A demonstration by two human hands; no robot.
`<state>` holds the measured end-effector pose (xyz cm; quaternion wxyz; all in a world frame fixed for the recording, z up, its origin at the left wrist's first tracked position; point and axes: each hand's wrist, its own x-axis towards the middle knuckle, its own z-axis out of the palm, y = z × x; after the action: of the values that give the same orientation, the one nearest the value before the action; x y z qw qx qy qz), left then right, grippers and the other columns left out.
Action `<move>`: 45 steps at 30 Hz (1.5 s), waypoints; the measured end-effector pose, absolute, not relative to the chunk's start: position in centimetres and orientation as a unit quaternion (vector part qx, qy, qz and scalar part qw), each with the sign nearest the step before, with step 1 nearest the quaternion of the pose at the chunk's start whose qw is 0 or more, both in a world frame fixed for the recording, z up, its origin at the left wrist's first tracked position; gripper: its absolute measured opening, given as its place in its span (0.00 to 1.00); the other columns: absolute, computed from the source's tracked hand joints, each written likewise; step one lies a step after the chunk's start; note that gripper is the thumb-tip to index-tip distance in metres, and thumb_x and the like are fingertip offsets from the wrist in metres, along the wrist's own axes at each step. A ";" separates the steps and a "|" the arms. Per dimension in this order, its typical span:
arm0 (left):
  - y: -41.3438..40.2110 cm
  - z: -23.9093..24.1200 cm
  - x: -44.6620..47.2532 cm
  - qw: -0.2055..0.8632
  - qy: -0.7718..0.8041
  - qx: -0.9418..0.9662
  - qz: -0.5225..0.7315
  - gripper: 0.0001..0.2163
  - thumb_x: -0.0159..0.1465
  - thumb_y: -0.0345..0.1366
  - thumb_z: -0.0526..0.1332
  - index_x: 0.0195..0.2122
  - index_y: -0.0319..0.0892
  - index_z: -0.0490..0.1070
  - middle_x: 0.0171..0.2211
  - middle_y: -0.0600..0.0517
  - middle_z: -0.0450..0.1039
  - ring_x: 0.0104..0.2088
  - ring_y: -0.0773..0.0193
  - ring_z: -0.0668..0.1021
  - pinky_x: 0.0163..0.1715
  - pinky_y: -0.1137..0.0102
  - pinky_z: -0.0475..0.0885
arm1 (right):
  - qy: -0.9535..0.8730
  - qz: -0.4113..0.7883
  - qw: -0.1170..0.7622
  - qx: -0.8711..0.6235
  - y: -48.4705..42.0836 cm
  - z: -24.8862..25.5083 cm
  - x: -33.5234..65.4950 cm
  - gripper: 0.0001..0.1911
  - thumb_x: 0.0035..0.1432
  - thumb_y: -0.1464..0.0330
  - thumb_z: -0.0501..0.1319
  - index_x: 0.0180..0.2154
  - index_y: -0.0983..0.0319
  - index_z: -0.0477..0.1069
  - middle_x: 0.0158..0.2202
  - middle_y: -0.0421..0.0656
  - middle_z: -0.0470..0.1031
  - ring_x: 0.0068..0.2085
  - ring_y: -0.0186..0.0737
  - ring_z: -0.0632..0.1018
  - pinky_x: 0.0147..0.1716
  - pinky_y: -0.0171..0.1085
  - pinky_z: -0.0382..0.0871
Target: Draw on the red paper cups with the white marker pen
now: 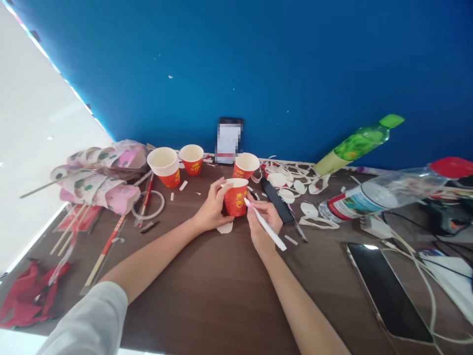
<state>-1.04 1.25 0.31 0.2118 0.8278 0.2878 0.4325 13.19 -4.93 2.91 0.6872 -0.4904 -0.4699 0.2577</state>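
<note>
My left hand (pixel 211 207) is wrapped round a red paper cup (pixel 235 196) that stands on the brown table (pixel 207 296). My right hand (pixel 263 222) grips a white pen (pixel 266 226), whose tip touches the cup's right side. A second red cup (pixel 245 165) stands just behind the held one. Farther left are a stack of red cups (pixel 164 166) and a single red cup (pixel 191 159). A white paper scrap (pixel 225 228) lies under my left hand.
White paper offcuts (pixel 295 186) and a black utility knife (pixel 277 202) lie right of the cups. Two plastic bottles (pixel 373 197) (pixel 354 144), a phone (pixel 388 291) and cables sit at the right. Pink paper pinwheels (pixel 99 182), sticks and a tape ring (pixel 148 204) are at the left. A phone (pixel 228 140) leans on the blue wall.
</note>
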 end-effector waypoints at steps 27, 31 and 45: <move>1.7 0.1 -1.0 0.207 0.279 0.826 0.444 0.42 0.52 0.28 0.66 0.62 0.45 0.42 0.61 0.36 0.50 0.65 0.42 0.56 0.59 0.42 0.60 | -0.456 0.252 0.674 -0.525 -5.2 3.1 12.7 0.06 0.55 0.65 0.64 0.34 0.60 0.72 0.46 0.50 0.80 0.47 0.47 0.81 0.45 0.44 0.78; 1.7 0.2 -1.0 0.209 0.278 0.826 0.443 0.42 0.52 0.28 0.66 0.62 0.45 0.42 0.60 0.36 0.51 0.65 0.42 0.56 0.59 0.43 0.60 | -0.454 0.238 0.683 -0.521 -5.0 2.9 12.7 0.06 0.54 0.65 0.64 0.34 0.60 0.72 0.44 0.49 0.80 0.46 0.47 0.81 0.45 0.44 0.79; 1.7 0.3 -1.1 0.225 0.279 0.822 0.443 0.42 0.51 0.27 0.66 0.61 0.45 0.42 0.61 0.35 0.48 0.65 0.40 0.55 0.59 0.42 0.59 | -0.470 0.239 0.686 -0.501 -4.9 3.1 13.1 0.05 0.56 0.66 0.63 0.32 0.59 0.69 0.41 0.46 0.79 0.48 0.47 0.80 0.45 0.44 0.78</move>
<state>-1.07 1.72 0.33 0.2248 0.8220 0.2791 0.4425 13.09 -4.86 3.11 0.6864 -0.5015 -0.4696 0.2385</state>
